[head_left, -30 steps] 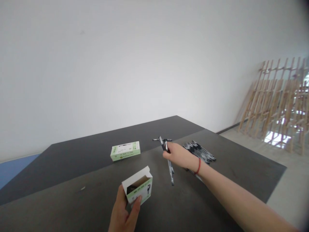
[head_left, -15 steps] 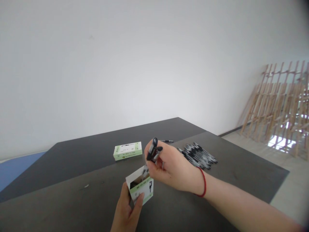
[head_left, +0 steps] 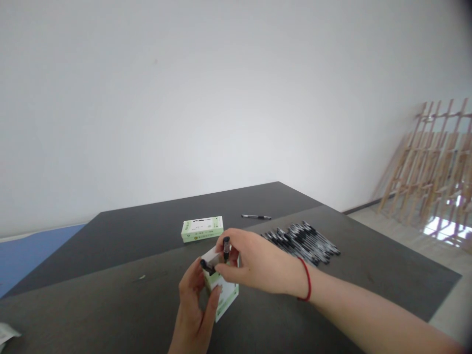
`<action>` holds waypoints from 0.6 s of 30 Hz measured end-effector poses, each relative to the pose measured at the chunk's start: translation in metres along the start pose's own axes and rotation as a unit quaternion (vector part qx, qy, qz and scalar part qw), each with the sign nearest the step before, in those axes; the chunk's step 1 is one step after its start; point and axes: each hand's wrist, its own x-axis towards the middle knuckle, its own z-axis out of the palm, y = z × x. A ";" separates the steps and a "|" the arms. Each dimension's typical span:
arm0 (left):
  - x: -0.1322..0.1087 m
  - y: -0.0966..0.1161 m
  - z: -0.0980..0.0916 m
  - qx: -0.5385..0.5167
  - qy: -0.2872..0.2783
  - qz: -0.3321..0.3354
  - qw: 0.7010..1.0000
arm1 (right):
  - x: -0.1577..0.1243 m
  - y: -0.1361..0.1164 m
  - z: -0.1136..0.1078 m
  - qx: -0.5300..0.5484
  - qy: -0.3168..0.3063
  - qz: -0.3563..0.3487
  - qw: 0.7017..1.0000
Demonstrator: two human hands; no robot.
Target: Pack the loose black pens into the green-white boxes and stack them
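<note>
My left hand (head_left: 196, 300) is closed round a white and green pen box (head_left: 227, 297), tilted with its open end up. At that mouth, my right hand (head_left: 252, 260) pinches a black-capped pen (head_left: 226, 249), its lower part hidden inside the box. A second black pen end (head_left: 207, 266) leans at the box's left edge near my left fingertips. To the right, behind my right wrist, lies a loose pile of clear and black pens (head_left: 304, 241).
A closed pen box (head_left: 202, 229) lies farther back on the dark table (head_left: 121, 295), and a single pen (head_left: 256, 217) lies to its right. A white scrap (head_left: 7, 333) shows at the lower left. Wooden racks (head_left: 438, 162) lean beyond the table at the right.
My right hand has come down to the box mouth, and the pens it carried now sit lower, partly in the box. The view has shifted slightly left.
</note>
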 end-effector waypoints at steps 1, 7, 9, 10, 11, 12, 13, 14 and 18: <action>0.000 -0.003 -0.001 0.009 -0.002 0.007 1.000 | -0.001 0.000 0.001 0.000 0.018 -0.003 1.000; -0.001 -0.027 -0.011 0.132 -0.015 0.121 0.984 | 0.002 0.000 0.008 0.002 0.017 -0.092 0.996; 0.000 -0.031 -0.014 0.158 -0.013 0.135 0.978 | 0.005 0.001 0.010 -0.038 0.020 -0.110 0.993; 0.000 -0.031 -0.015 0.162 -0.015 0.134 0.977 | 0.006 0.001 0.010 -0.065 0.025 -0.110 0.991; 0.001 -0.030 -0.016 0.160 -0.023 0.132 0.978 | 0.006 0.001 0.010 -0.091 0.028 -0.108 0.990; 0.001 -0.029 -0.017 0.152 -0.033 0.130 0.979 | 0.006 0.000 0.009 -0.112 0.028 -0.104 0.988; 0.002 -0.026 -0.017 0.140 -0.043 0.124 0.981 | 0.006 0.000 0.009 -0.126 0.026 -0.100 0.987; 0.003 -0.024 -0.016 0.129 -0.053 0.112 0.984 | 0.005 -0.001 0.009 -0.133 0.022 -0.096 0.986; 0.008 -0.012 -0.010 0.081 -0.049 0.023 0.995 | 0.005 0.002 0.011 -0.152 0.000 -0.074 0.986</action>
